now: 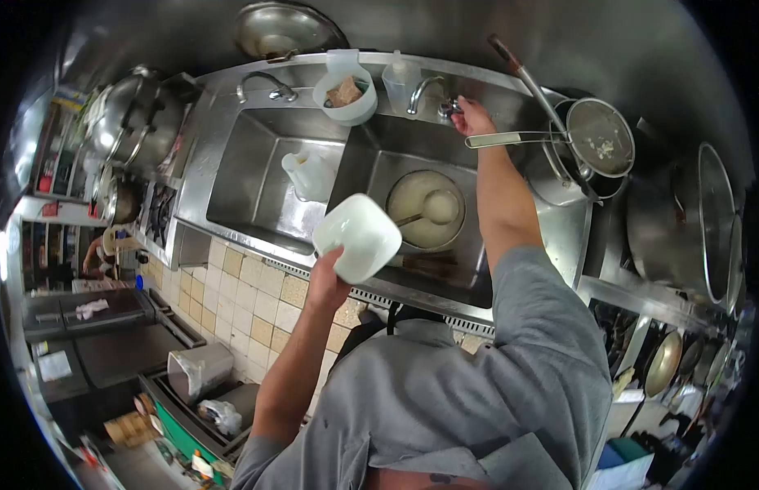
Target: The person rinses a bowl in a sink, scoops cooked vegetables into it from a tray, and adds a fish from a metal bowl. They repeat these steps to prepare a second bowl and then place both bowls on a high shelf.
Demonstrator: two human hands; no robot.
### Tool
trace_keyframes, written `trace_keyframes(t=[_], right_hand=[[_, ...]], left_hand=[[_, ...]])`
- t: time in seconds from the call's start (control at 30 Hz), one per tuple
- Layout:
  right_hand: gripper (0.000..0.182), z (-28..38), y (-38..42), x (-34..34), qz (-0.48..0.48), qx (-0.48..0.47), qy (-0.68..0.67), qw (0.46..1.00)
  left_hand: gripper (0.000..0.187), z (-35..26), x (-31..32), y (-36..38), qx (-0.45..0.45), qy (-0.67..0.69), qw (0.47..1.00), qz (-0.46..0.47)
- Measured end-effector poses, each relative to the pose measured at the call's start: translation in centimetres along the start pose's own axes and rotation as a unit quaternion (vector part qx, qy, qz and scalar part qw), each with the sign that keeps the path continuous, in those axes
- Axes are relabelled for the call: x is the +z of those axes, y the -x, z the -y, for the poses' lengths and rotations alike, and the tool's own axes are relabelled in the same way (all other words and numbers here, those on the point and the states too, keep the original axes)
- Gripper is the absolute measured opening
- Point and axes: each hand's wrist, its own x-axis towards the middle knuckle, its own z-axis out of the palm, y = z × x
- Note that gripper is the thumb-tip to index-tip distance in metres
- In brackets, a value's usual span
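My left hand (329, 282) grips the rim of a white square bowl (359, 237), tilted over the front of the double sink. At the back ledge, my right hand (472, 118) is closed on the tap handle (451, 108) beside the curved faucet (422, 94). Below, in the right basin (375, 159), stands a round pot (406, 186) of cloudy, whitish liquid with a ladle (439, 207) resting in it. A white jug-like container (309, 176) sits in the left basin (253, 175).
A clear tub (347, 102) with scrubbers stands behind the sinks, by a second faucet (267, 85). To the right, a long-handled strainer (601, 139) lies over pots, near a big stockpot (669, 229). Several pots (138, 118) stand at left. A person (97, 253) is far left.
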Motion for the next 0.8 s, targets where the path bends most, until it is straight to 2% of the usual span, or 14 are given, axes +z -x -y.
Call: trace_keyframes(t=[0.07,0.1,0.17,0.2,0.3,0.43,0.47,0.5,0.57,0.6,0.67,0.73,0.77,0.8], right_hand=[[0.036,-2.2,5.4,-1.4,-0.018,-0.123,-0.072,0.99],[0.036,4.8,-2.6,4.1,0.001,-0.182,-0.086,0.98],[0.015,1.7,0.0,2.9,-0.137,-0.228,0.198,0.944],[0.012,0.7,3.7,5.4,-0.261,-0.294,0.293,0.871],[0.012,-0.4,13.9,14.3,-0.116,-0.18,0.096,0.972],[0.016,-10.7,9.3,19.1,-0.134,-0.114,0.176,0.969],[0.021,-12.2,9.4,19.5,-0.106,-0.24,0.361,0.895],[0.021,-11.3,10.5,18.7,-0.134,-0.24,0.36,0.892],[0.026,-10.3,13.6,17.4,-0.013,-0.073,0.524,0.848],[0.027,-10.5,13.5,15.7,-0.192,-0.12,0.587,0.777],[0.03,-8.2,16.8,15.2,-0.333,-0.177,0.44,0.815],[0.034,-8.3,19.2,14.3,-0.427,-0.354,0.532,0.64],[0.034,-9.0,19.2,14.1,-0.426,-0.35,0.53,0.644],[0.039,-9.5,18.3,13.2,-0.346,-0.269,0.296,0.849]], left_hand=[[0.055,1.4,-0.2,-0.8,-0.067,-0.006,0.998,-0.008],[0.055,-3.8,-0.3,-12.3,-0.027,-0.004,0.999,0.024],[0.054,-2.5,-0.1,-14.2,-0.065,-0.004,0.997,0.045],[0.054,-2.0,0.2,-15.4,-0.082,-0.001,0.995,0.049],[0.056,-2.4,0.7,-19.2,-0.107,0.0,0.991,0.082],[0.071,-0.3,1.1,-24.2,-0.159,0.011,0.971,0.177],[0.072,0.4,0.4,-25.7,-0.191,-0.003,0.97,0.151],[0.074,0.8,0.4,-26.8,-0.223,-0.02,0.966,0.126],[0.073,-0.4,1.2,-25.6,-0.228,-0.041,0.96,0.159],[0.072,-1.3,1.0,-24.6,-0.212,-0.059,0.961,0.169],[0.072,-1.4,1.1,-24.8,-0.252,-0.07,0.958,0.12],[0.069,-1.0,1.8,-26.3,-0.276,-0.086,0.953,0.089],[0.069,-0.7,2.1,-27.0,-0.279,-0.09,0.952,0.084],[0.067,-0.1,2.6,-28.2,-0.276,-0.109,0.95,0.095]])
